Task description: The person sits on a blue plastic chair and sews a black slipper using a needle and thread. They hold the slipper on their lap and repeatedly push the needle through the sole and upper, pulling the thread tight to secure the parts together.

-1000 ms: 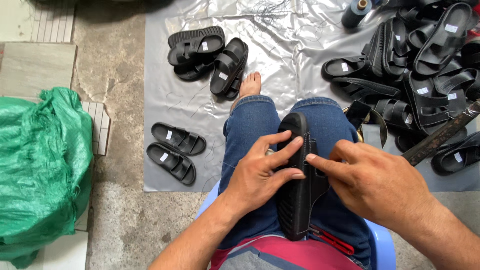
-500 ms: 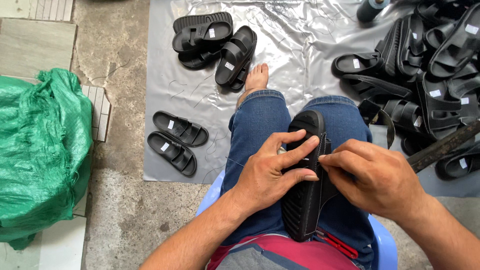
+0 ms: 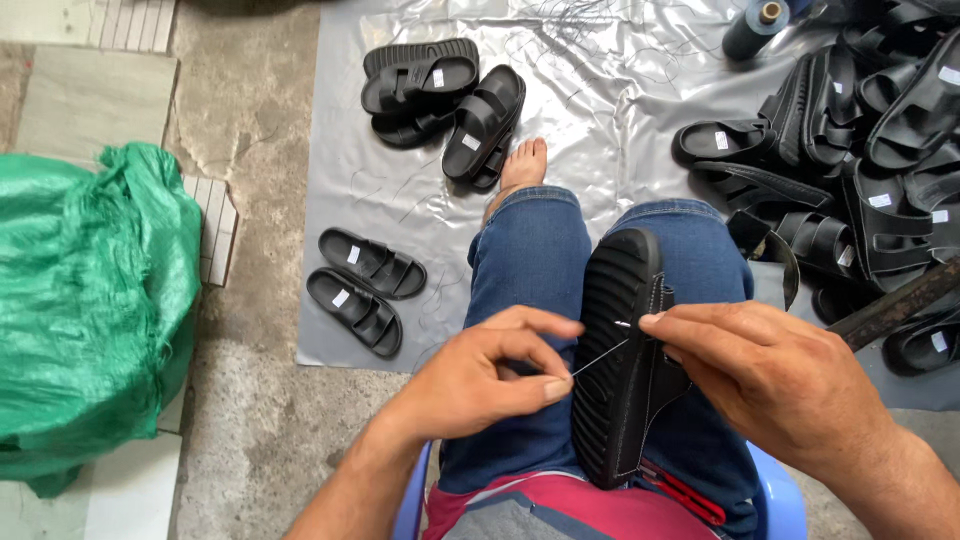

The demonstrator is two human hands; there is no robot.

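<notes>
Left hand [image 3: 480, 375] moved off sandal [image 3: 620, 350], pinching needle [image 3: 598, 358].

One green sack [image 3: 90, 300], one thread spool [image 3: 752, 28]

The only view comes from the camera on my head, and it looks steeply down over my chest onto my lap. My left hand [image 3: 480, 375] and my right hand [image 3: 770, 375] sit close under the lens in the lower half, with the black ribbed rubber sandal [image 3: 620, 360] between them on my blue-jeaned thighs [image 3: 530, 270]. Farther from the lens, toward the top edge, lies the crinkled silver plastic sheet [image 3: 600, 100] on the concrete floor [image 3: 260, 200]. The bulging green woven sack [image 3: 90, 300] fills the left edge, the heap of black strapped sandals [image 3: 870, 150] the upper right corner. No second view overlaps this one.
</notes>
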